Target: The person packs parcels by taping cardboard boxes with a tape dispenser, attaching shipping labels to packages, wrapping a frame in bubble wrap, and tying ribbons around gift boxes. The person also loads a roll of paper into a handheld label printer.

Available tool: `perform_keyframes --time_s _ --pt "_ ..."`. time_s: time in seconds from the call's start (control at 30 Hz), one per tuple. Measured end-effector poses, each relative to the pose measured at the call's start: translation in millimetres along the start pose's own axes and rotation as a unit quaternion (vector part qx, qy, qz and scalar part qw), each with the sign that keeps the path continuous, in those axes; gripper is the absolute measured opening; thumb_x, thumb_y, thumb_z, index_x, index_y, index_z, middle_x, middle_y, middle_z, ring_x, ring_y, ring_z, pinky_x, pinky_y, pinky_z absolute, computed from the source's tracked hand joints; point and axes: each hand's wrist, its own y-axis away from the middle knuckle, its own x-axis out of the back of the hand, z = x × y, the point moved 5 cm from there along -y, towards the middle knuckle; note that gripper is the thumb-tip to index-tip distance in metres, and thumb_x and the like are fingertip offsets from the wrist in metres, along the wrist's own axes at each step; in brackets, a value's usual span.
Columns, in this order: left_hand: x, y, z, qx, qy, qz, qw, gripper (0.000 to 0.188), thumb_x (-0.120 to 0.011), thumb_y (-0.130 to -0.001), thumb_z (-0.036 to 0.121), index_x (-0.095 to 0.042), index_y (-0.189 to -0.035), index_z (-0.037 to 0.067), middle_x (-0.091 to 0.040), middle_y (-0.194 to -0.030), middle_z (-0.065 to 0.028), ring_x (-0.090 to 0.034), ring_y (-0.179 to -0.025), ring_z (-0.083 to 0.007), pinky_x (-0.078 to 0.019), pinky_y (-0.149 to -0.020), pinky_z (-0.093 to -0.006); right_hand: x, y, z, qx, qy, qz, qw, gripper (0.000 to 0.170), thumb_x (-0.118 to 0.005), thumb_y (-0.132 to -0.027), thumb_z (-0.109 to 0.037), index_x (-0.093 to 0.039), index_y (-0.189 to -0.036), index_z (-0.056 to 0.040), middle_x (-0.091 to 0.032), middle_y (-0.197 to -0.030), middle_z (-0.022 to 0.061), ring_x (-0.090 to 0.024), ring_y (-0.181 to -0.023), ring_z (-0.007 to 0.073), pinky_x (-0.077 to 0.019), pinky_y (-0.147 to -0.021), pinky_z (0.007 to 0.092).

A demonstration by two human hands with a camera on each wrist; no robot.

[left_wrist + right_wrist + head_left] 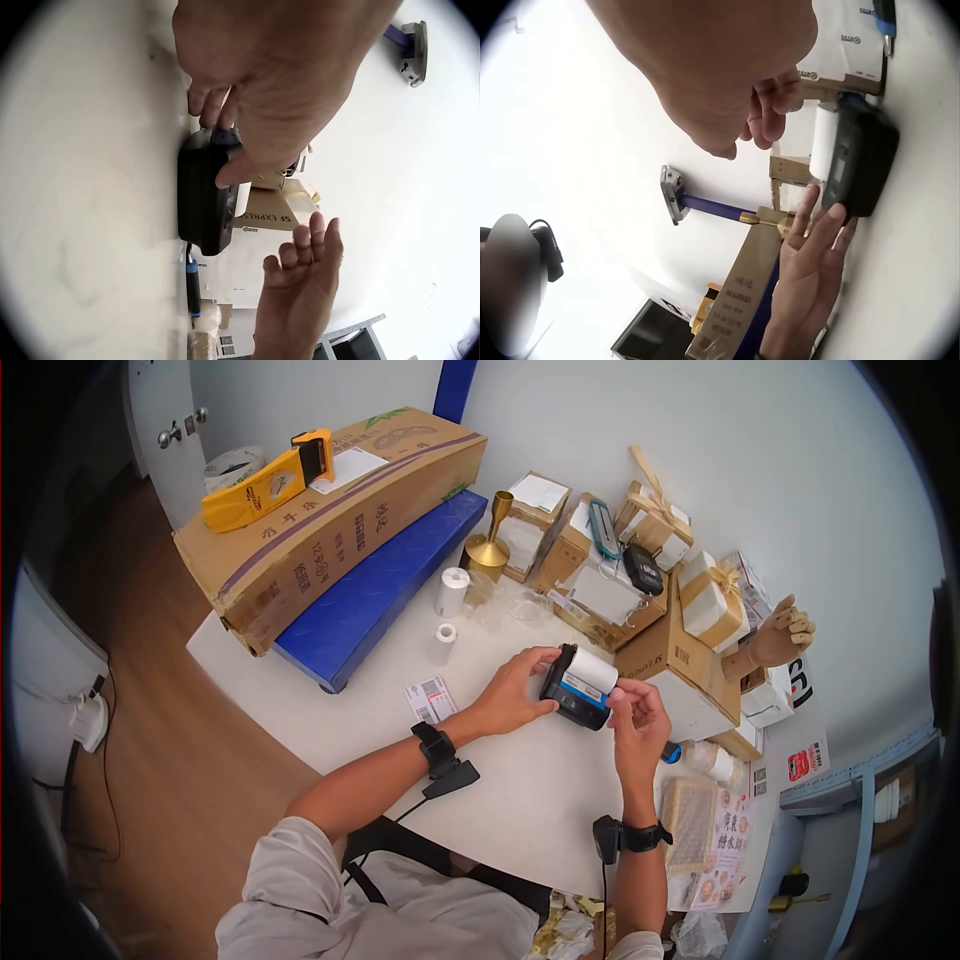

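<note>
In the head view, a black label printer (pixel 575 708) with a blue strip sits on the white table, a white paper roll (pixel 595 671) showing at its open top. My left hand (pixel 508 698) grips its left side, thumb on the near end and fingers on the far end. The right hand (pixel 640 722) hovers at the printer's right edge with fingers loosely bent. In the right wrist view, a gap separates this hand from the printer (pixel 864 157) below it. The left wrist view shows the left thumb resting on the dark casing (pixel 202 199).
Left of the printer lie a printed label (pixel 431 701) and two white rolls (pixel 453 592). Behind them, a long carton (pixel 330 545) rests on a blue platform (pixel 400 595), topped by a yellow tape dispenser (pixel 255 498). Boxes (pixel 680 670) and a wooden hand model (pixel 783 634) stand right.
</note>
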Motion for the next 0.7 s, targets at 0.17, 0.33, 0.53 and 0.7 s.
perform_keyframes --time_s 0.17,0.33,0.53,0.7 --pt "2 1 -1 0.032 0.02 0.005 0.999 0.079 -0.083 -0.071 0.006 -0.045 -0.14 0.003 -0.056 -0.134 -0.0169 -0.058 -0.121 -0.0287 -0.046 -0.107 -0.0389 -107 -77 -63 0.097 0.097 -0.149 0.979 0.038 -0.075 -0.089 -0.024 -0.068 -0.118 0.0005 -0.073 -0.097 0.0121 -0.066 -0.075 0.0131 -0.0503 -0.061 0.0259" --pt "4 1 -1 0.043 0.031 0.028 0.998 0.074 -0.084 -0.07 0.008 -0.048 -0.134 0.002 -0.062 -0.124 -0.0176 -0.062 -0.114 -0.029 -0.0496 -0.1 -0.037 -211 -142 -45 0.191 0.221 -0.182 0.939 0.045 -0.077 -0.084 -0.035 -0.072 -0.109 0.0022 -0.074 -0.097 0.0205 -0.071 -0.078 0.0285 -0.0551 -0.073 0.0398" --pt "-1 1 -14 0.037 0.032 0.024 0.999 0.047 -0.083 -0.078 0.026 -0.061 -0.112 0.002 -0.067 -0.106 -0.0146 -0.065 -0.101 -0.0297 -0.0512 -0.088 -0.0391 -222 -142 -48 0.153 0.294 -0.142 0.933 0.032 -0.074 -0.085 -0.03 -0.076 -0.097 0.0002 -0.072 -0.077 0.0158 -0.071 -0.073 0.023 -0.0536 -0.07 0.0365" --pt "0 2 -9 0.068 0.029 0.017 0.997 0.05 -0.081 -0.079 0.019 -0.058 -0.12 0.002 -0.067 -0.11 -0.0131 -0.066 -0.104 -0.0261 -0.0512 -0.092 -0.0363 -210 -139 -58 0.206 0.244 -0.068 0.945 0.027 -0.073 -0.086 -0.025 -0.074 -0.093 0.0008 -0.071 -0.078 0.017 -0.069 -0.072 0.0302 -0.0518 -0.07 0.0413"
